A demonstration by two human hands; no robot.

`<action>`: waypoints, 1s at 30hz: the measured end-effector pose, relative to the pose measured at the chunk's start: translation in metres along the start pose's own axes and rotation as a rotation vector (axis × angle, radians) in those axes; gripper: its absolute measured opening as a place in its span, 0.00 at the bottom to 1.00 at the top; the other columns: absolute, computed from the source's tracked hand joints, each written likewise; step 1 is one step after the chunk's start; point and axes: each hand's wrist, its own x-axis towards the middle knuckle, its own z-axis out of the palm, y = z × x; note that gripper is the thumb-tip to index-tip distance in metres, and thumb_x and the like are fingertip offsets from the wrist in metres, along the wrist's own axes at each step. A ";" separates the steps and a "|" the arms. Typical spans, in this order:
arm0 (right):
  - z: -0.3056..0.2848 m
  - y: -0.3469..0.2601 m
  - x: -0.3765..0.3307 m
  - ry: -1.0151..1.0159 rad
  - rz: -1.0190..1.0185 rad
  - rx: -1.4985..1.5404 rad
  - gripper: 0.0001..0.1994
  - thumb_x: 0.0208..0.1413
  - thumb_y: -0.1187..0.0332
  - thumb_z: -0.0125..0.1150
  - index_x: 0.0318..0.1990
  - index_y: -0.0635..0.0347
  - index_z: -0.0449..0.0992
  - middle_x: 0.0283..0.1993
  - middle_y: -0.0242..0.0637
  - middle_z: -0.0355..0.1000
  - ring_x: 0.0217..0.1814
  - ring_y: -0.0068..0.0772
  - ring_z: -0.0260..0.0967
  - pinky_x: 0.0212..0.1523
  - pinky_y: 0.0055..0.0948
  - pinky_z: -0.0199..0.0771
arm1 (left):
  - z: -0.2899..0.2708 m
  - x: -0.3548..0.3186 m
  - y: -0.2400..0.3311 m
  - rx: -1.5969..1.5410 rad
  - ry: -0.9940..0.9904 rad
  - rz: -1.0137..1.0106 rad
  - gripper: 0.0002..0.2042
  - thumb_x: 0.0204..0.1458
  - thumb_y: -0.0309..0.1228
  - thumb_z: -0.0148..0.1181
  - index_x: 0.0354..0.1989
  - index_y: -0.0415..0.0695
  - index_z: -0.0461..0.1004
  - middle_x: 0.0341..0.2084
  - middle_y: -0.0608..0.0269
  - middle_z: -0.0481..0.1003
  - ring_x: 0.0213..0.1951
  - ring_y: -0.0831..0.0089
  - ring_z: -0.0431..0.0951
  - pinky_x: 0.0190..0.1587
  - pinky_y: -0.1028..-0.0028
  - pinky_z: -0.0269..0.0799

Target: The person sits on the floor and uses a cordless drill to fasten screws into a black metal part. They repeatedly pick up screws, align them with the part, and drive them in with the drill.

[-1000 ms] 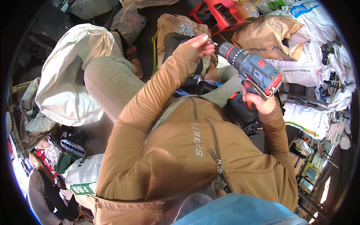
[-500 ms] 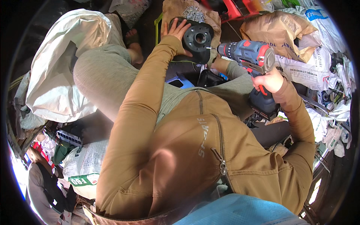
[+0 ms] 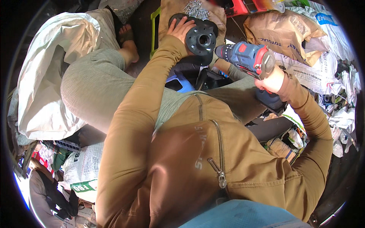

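Note:
My left hand (image 3: 180,33) grips a black plastic part (image 3: 195,45) with a round flange, a central bore and several small holes around its face. The fingers lie over its upper left side; the thumb is hidden. In my right hand (image 3: 272,81) is a blue, black and red cordless drill (image 3: 246,57), its handle wrapped by my fingers. The drill's nose points left at the part's right edge. I cannot make out the bit's tip. Beyond the part, a heap of silver screws (image 3: 196,10) lies on a brown paper sheet (image 3: 166,11).
A large white sack (image 3: 42,91) stands open at the left, beside my bent leg. To the right are a brown paper bag (image 3: 283,32), printed white sacks and scraps. A blue plastic piece (image 3: 181,81) lies between my legs. Red plastic pieces (image 3: 236,8) sit at the far side.
The black part has tilted, its round face turning more to the right. The drill's nose has shifted slightly left, closer to the part, and the silver bit no longer shows. The whole view has shifted a little.

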 end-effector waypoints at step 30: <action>0.002 0.024 0.037 0.050 -0.814 -0.766 0.13 0.47 0.72 0.56 0.42 0.61 0.70 0.41 0.39 0.71 0.44 0.38 0.69 0.47 0.34 0.69 | -0.001 0.000 0.001 0.036 0.014 0.001 0.45 0.29 0.51 0.69 0.60 0.52 0.58 0.61 0.66 0.58 0.67 0.63 0.49 0.67 0.55 0.39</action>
